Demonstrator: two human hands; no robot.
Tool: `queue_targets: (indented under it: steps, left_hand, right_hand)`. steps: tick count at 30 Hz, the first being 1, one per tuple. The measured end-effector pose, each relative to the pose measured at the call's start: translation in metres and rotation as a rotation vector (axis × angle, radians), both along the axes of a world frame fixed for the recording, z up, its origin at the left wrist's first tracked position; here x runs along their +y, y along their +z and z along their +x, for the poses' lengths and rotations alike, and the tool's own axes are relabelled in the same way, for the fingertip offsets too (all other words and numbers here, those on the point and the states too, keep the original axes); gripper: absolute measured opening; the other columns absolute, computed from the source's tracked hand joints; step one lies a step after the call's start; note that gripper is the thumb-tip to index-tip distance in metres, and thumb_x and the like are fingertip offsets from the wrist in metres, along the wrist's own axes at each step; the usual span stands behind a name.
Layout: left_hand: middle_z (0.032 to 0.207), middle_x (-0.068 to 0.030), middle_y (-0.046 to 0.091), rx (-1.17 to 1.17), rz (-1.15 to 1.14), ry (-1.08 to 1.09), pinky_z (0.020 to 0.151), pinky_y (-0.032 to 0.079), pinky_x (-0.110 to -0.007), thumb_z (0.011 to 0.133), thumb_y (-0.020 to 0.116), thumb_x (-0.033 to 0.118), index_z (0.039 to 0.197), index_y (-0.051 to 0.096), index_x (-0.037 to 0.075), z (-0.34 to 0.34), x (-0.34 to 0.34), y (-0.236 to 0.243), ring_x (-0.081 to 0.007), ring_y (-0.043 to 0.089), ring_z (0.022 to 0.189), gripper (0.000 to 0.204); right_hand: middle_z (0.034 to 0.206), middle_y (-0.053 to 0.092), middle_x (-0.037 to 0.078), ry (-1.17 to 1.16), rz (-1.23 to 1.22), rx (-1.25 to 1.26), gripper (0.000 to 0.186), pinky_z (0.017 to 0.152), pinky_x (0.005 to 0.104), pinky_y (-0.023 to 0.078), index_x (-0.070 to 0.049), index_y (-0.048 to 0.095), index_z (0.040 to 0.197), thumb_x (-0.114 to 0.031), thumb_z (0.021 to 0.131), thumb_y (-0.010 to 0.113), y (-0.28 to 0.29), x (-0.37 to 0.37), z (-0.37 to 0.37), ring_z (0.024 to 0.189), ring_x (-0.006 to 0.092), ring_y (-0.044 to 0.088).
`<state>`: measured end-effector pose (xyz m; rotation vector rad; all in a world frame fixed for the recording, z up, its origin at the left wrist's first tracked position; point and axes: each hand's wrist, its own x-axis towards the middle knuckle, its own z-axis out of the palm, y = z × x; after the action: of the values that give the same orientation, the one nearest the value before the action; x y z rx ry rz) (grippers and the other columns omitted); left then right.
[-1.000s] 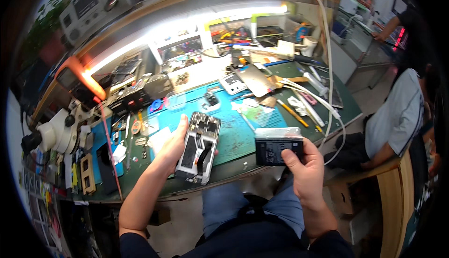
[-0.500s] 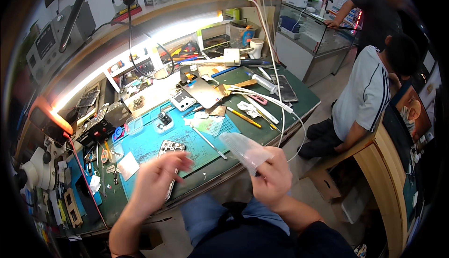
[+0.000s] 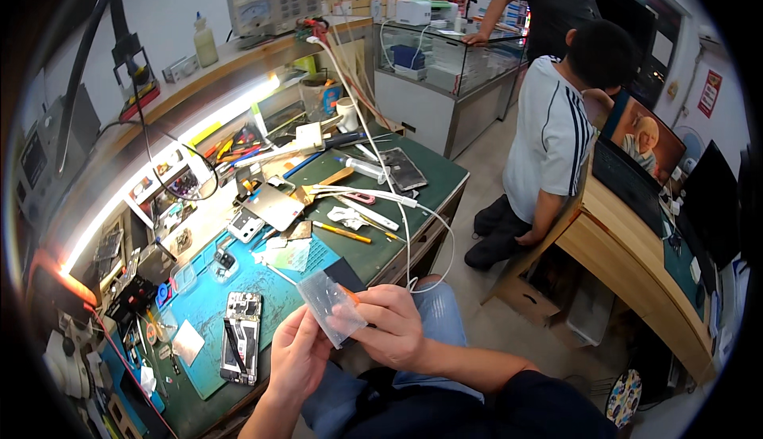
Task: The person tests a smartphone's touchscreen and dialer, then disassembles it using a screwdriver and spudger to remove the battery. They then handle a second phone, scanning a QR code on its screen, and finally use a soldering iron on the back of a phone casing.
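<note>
My left hand (image 3: 302, 343) and my right hand (image 3: 391, 328) are closed together on a translucent bubble-plastic sleeve (image 3: 327, 304), raised over the front edge of the bench. An orange tab (image 3: 352, 297) shows by my right fingers; what else is behind the sleeve I cannot make out clearly. To the left of my hands, an opened phone (image 3: 240, 337) lies on the blue mat (image 3: 203, 379) with its inner parts exposed. A small pale square (image 3: 188, 343) is beside it.
The green bench (image 3: 429, 192) carries brushes, tweezers, a syringe (image 3: 366, 170) and white cables (image 3: 369, 192). A person in a white shirt (image 3: 540, 145) stands at a wooden desk (image 3: 612, 272) on the right; another (image 3: 548, 9) is at a glass counter (image 3: 437, 61).
The phone has left my left hand and lies on the mat. My left hand has come to the sleeve in my right. The view has turned toward the right.
</note>
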<state>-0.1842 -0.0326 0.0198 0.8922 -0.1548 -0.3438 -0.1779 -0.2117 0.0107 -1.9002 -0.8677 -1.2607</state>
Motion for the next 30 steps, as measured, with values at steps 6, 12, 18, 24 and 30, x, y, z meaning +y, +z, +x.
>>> queue_targets:
  steps: [6,12,18,24,30]
  left_hand:
    - [0.119,-0.0146,0.068,0.034,0.070,0.079,0.094,0.055,-0.034,0.108,0.048,0.017,0.128,0.056,-0.008,0.002,0.000,0.011,-0.0201,0.068,0.106,0.033]
    - [0.103,-0.0044,0.071,-0.022,0.287,0.220,0.077,0.053,-0.023,0.104,0.055,0.010,0.120,0.064,-0.004,0.007,0.002,-0.002,-0.0063,0.065,0.085,0.023]
    - [0.104,-0.0067,0.071,-0.107,0.345,0.291,0.077,0.051,-0.019,0.100,0.058,-0.001,0.117,0.063,-0.007,0.007,0.000,-0.006,-0.0054,0.065,0.088,0.019]
    - [0.110,-0.0100,0.071,-0.163,0.414,0.279,0.086,0.052,-0.022,0.100,0.057,-0.001,0.119,0.062,-0.008,0.005,0.001,-0.008,-0.0094,0.066,0.097,0.021]
    - [0.114,-0.0115,0.071,-0.184,0.441,0.285,0.090,0.052,-0.023,0.101,0.056,0.002,0.121,0.061,-0.008,0.008,0.001,-0.009,-0.0112,0.066,0.100,0.022]
  right_hand:
    - [0.113,0.069,0.009,0.012,-0.038,0.094,0.042,0.093,0.0441,0.052,-0.002,0.072,0.112,0.001,0.070,0.066,-0.003,0.003,-0.005,0.104,0.0293,0.065]
    - [0.117,0.067,0.013,0.078,0.074,0.311,0.044,0.088,0.0405,0.049,-0.001,0.070,0.104,0.003,0.063,0.056,-0.007,-0.001,-0.014,0.099,0.0343,0.063]
    - [0.107,0.071,0.007,0.487,0.782,0.907,0.038,0.077,0.0234,0.044,-0.002,0.052,0.126,0.001,0.089,0.061,-0.011,0.005,-0.014,0.091,0.0073,0.060]
    - [0.102,0.069,0.007,0.375,0.743,0.929,0.025,0.079,0.0234,0.051,0.001,0.060,0.116,0.001,0.093,0.068,-0.015,0.003,-0.007,0.088,0.0092,0.064]
    - [0.092,0.073,0.008,-0.070,0.395,0.631,0.022,0.070,0.0223,0.053,0.002,0.065,0.111,0.001,0.090,0.072,-0.012,0.007,-0.003,0.080,0.0091,0.068]
